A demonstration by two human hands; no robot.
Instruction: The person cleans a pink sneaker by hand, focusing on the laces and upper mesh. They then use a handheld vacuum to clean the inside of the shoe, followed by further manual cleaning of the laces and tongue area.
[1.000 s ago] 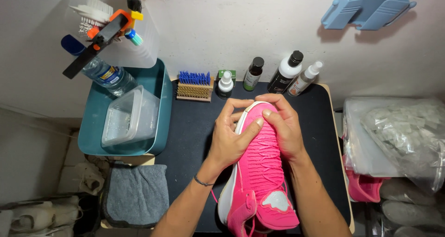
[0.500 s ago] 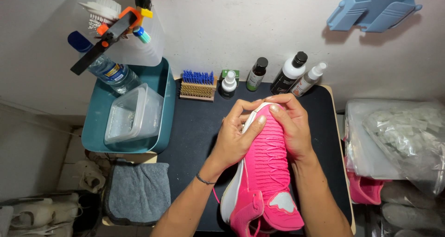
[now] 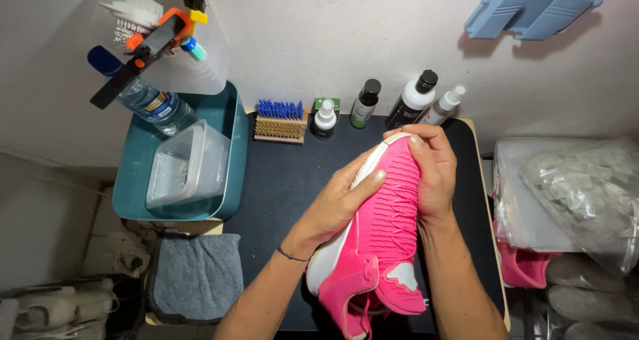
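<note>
A bright pink knit sneaker [image 3: 383, 227] with a white sole edge lies lengthwise over the black work mat [image 3: 279, 180], toe pointing away from me and tilted to the right. My left hand [image 3: 336, 203] grips its left side, thumb pressed on the upper near the toe. Around the toe and right side wraps my right hand [image 3: 432, 173], fingertips curled over the tip. The heel and grey tongue patch [image 3: 398, 277] sit near the bottom of the view.
Behind the shoe stand a blue-bristled wooden brush [image 3: 279, 122] and several small bottles [image 3: 409, 100]. A teal tub [image 3: 219, 200] at left holds a clear container [image 3: 188, 167] and a water bottle. A grey cloth [image 3: 194, 277] lies lower left; bagged items [image 3: 572, 193] sit right.
Both hands have swung the sneaker's toe to the right and slightly away. My right hand slid further over the toe; my left hand shifted along the sole edge.
</note>
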